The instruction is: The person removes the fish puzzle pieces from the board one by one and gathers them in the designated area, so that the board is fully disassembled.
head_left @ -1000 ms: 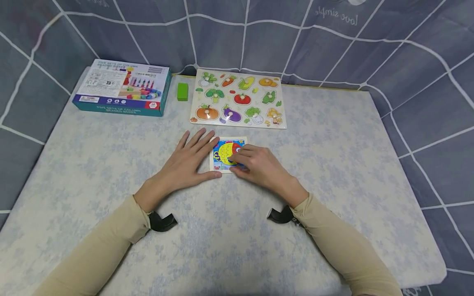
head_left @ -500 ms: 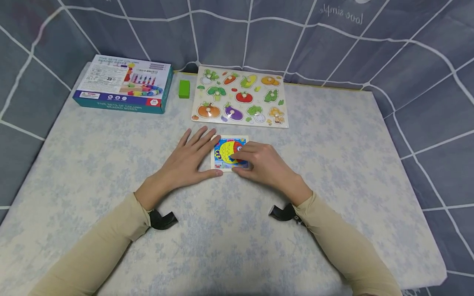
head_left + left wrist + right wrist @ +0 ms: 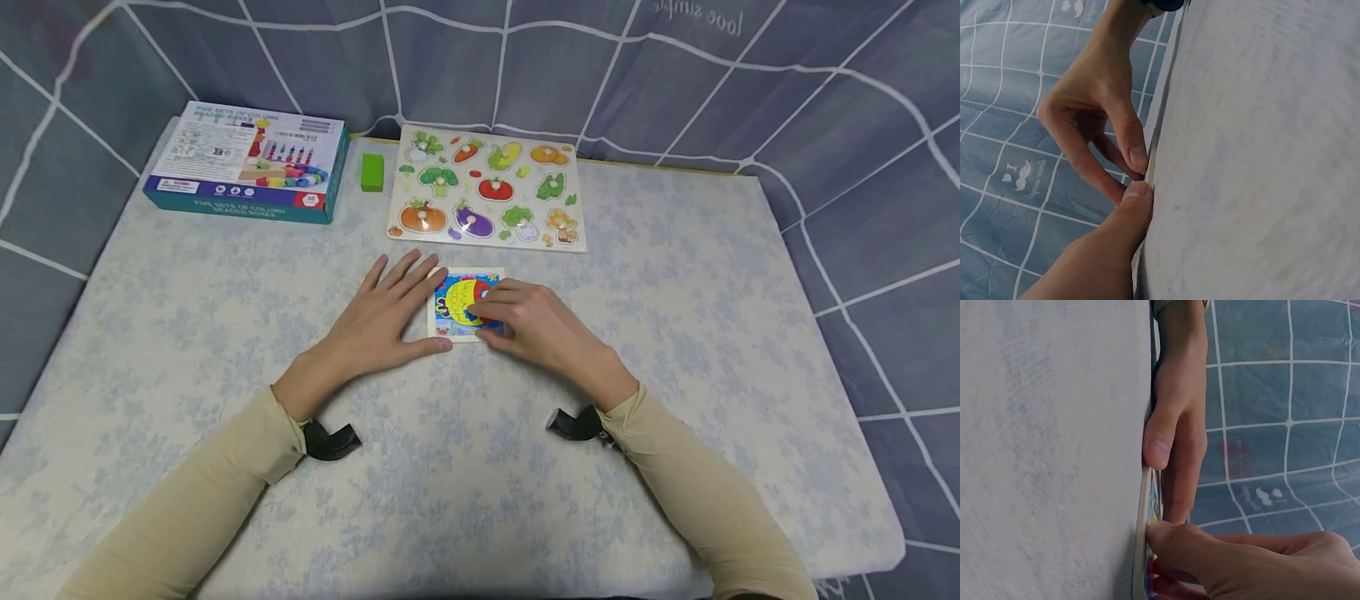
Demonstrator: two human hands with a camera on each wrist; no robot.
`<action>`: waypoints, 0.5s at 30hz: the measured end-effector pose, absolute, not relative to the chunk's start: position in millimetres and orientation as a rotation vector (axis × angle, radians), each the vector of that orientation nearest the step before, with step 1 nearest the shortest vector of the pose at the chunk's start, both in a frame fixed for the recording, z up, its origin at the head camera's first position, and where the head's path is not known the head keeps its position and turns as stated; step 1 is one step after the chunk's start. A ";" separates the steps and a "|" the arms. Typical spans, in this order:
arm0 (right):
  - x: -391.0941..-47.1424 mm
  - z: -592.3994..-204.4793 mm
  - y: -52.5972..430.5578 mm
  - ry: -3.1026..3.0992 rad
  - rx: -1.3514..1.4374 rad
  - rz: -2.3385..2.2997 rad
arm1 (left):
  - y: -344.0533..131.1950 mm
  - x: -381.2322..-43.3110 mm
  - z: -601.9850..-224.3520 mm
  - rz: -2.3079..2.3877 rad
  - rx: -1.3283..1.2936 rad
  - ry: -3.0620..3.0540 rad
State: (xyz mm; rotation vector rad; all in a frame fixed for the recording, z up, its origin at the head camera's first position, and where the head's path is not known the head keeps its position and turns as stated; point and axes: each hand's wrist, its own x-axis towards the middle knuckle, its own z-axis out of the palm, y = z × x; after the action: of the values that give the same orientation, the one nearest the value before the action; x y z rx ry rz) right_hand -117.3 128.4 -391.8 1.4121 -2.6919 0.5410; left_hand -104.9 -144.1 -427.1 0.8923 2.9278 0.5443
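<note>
A small square fish jigsaw puzzle (image 3: 459, 296) in a pale wooden frame lies on the table, with a yellow body, red head and blue surround. My left hand (image 3: 378, 321) lies spread at its left side; a fingertip rests on the top left corner, and the thumb (image 3: 1159, 450) touches the front edge. My right hand (image 3: 536, 325) is over the puzzle's right part, fingers bent and thumb (image 3: 1138, 156) opposite them. It pinches what looks like a blue puzzle piece (image 3: 471, 315), mostly hidden by the fingers. The fish's lower right is covered too.
Behind the puzzle lies a vegetable peg board (image 3: 517, 200). A green block (image 3: 372, 172) stands to its left, beside a beaded-toy box (image 3: 247, 162). A patterned cloth covers the table (image 3: 465, 483); a grey checked curtain (image 3: 442, 58) hangs behind.
The whole head view has shifted slightly. Left hand and puzzle keep their places relative to each other; the right fingers and thumb have shifted only slightly over the puzzle's right part.
</note>
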 end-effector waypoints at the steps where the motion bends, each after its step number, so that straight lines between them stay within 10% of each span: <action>1: -117.8 -391.3 128.3 -2.694 1.416 0.539 | -144.0 -105.2 -427.0 0.544 0.891 2.927; 15: -119.1 -392.0 128.5 -2.662 1.423 0.588 | -144.4 -106.4 -426.8 0.536 0.895 2.920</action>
State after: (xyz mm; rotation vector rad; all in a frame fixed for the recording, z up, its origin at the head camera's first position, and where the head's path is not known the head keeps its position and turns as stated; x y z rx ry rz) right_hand -119.1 128.5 -392.0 1.4232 -2.6619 0.5880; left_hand -106.4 -144.4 -426.8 0.8953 2.9205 0.5359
